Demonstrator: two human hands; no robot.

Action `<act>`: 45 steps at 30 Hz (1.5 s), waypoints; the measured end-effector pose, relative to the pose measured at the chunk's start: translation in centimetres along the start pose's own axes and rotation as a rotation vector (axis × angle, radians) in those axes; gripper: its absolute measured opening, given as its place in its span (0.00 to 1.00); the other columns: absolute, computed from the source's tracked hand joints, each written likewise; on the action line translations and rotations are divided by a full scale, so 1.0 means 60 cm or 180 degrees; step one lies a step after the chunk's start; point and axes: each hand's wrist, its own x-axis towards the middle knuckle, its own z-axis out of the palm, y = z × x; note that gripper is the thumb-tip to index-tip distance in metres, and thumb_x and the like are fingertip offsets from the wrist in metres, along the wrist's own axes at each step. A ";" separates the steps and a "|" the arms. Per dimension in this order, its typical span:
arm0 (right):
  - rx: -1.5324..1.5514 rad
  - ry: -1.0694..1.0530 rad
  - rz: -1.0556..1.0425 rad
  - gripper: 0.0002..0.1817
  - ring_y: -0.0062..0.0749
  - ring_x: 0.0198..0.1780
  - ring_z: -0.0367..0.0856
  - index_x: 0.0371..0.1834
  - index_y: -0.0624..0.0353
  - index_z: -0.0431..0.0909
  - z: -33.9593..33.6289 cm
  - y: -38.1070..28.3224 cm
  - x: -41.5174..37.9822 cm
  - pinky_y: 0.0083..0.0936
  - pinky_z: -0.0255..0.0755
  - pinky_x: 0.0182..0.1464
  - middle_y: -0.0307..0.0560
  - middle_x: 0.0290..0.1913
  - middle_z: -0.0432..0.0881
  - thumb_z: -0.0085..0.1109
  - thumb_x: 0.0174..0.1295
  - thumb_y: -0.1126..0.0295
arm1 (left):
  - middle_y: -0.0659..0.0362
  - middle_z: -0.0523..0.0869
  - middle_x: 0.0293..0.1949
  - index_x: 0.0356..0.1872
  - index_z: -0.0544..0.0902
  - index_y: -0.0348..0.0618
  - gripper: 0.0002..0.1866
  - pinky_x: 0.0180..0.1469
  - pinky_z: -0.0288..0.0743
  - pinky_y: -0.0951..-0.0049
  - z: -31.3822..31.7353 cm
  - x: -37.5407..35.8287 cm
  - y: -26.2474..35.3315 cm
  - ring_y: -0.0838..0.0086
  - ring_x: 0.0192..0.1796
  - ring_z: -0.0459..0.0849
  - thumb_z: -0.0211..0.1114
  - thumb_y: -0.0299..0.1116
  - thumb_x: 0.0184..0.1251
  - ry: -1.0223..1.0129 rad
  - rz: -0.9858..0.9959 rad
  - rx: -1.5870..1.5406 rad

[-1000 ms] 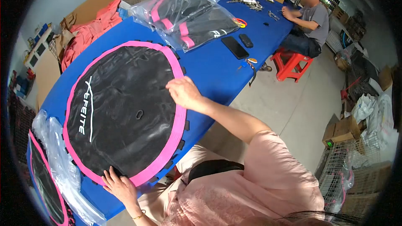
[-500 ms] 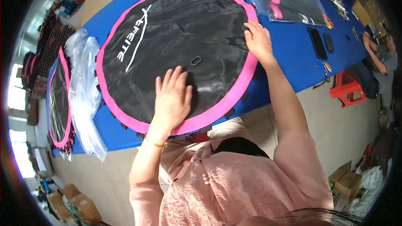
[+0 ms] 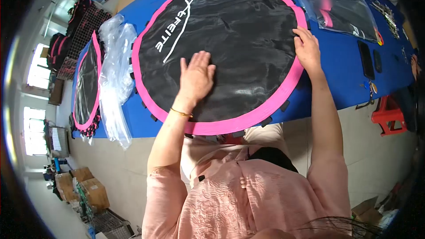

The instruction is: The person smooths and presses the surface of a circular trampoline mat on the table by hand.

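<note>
A large round black trampoline mat [image 3: 248, 62] with a pink border, white lettering and small black tabs round its edge lies flat on the blue table. My left hand [image 3: 198, 76] rests on the mat's black middle, below the lettering, palm down with fingers stretched out. At the right side, my right hand [image 3: 307, 49] lies over the pink border, its fingers extended onto the black mesh and slightly apart. Neither hand grips anything. Whatever is beneath my left palm is hidden.
Clear plastic bags [image 3: 116, 79] lie left of the mat, beside another pink-edged mat [image 3: 87, 84]. Bagged black-and-pink pieces [image 3: 343, 4], a black phone [image 3: 365, 59], keys [image 3: 372, 87] and metal parts [image 3: 387, 20] are on the right. A red stool [image 3: 388, 114] stands by a person at far right.
My left hand has slid across the mat toward the lettering. A small black oval ring beside it is no longer visible. My right hand stays on the border; the view has turned left.
</note>
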 end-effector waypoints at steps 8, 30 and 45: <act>0.0053 0.0012 -0.0012 0.15 0.48 0.69 0.78 0.59 0.57 0.83 -0.004 -0.002 0.002 0.38 0.67 0.72 0.52 0.66 0.82 0.58 0.71 0.70 | 0.50 0.71 0.77 0.76 0.70 0.43 0.29 0.82 0.50 0.44 -0.002 -0.059 -0.254 0.57 0.80 0.66 0.48 0.48 0.83 -0.0184 -0.1147 0.0518; -0.0144 -0.0200 0.0387 0.23 0.53 0.69 0.77 0.71 0.59 0.74 -0.012 -0.021 0.011 0.41 0.67 0.72 0.58 0.68 0.79 0.53 0.76 0.65 | 0.45 0.77 0.71 0.66 0.78 0.36 0.27 0.81 0.57 0.53 0.079 0.194 -0.003 0.54 0.76 0.71 0.54 0.47 0.78 0.0434 0.0204 -0.0662; -0.0239 -0.0164 0.0439 0.22 0.52 0.68 0.78 0.70 0.56 0.76 -0.013 -0.023 0.009 0.40 0.69 0.71 0.56 0.67 0.81 0.53 0.77 0.62 | 0.47 0.70 0.78 0.76 0.71 0.43 0.29 0.83 0.51 0.51 0.037 0.046 -0.467 0.58 0.81 0.65 0.45 0.47 0.84 0.0042 -0.1403 -0.0572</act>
